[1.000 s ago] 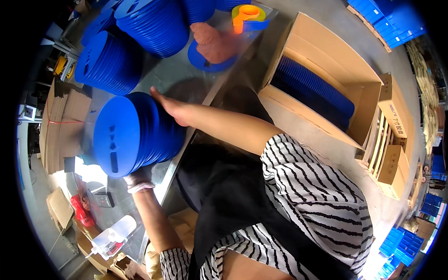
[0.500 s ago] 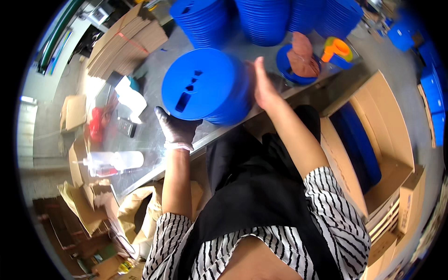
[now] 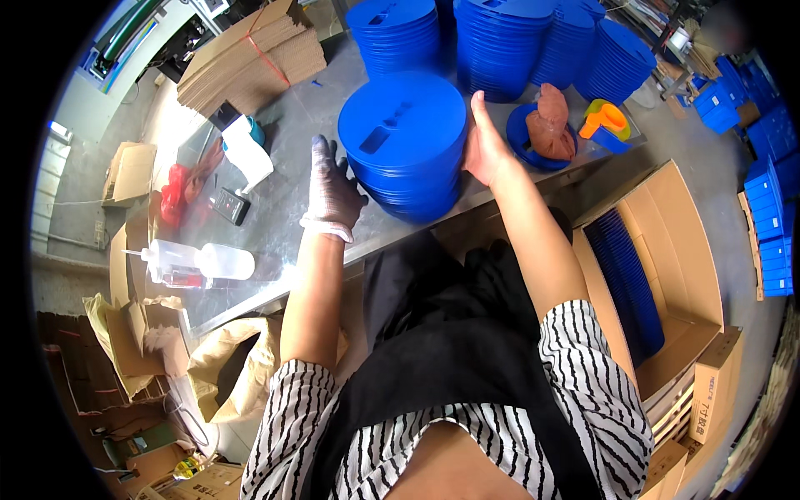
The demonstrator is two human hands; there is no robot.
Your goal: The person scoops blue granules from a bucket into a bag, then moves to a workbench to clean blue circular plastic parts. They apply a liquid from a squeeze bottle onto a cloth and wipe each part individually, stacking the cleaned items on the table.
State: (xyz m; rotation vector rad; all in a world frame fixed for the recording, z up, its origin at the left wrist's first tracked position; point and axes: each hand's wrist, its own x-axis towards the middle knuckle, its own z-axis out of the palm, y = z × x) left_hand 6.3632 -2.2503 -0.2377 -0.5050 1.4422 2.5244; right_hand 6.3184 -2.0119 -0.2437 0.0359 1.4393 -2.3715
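A stack of blue round discs (image 3: 404, 150) with slots cut in the top one stands upright near the metal table's front edge. To its left, my left hand (image 3: 333, 187), in a grey-palmed glove with a white cuff, is open with its thumb up and fingers spread; a small gap seems to part it from the discs. My bare right hand (image 3: 486, 148) is open along the stack's right side, fingers stretched out, at or very close to the discs. Right of that hand, a brownish-pink bundle (image 3: 552, 125) rests on a separate blue disc (image 3: 521, 133).
More stacks of blue discs (image 3: 504, 50) line the table's back. Orange and yellow tape-like pieces (image 3: 607, 121) lie at its right end. Leftward are flat cardboard (image 3: 250, 62), a small black device (image 3: 231, 206) and squeeze bottles (image 3: 225, 262). An open carton (image 3: 687, 275) holding blue discs stands right.
The stack was tilted between both hands and now stands upright on the table. My left hand has come out from under its lower left edge to its side.
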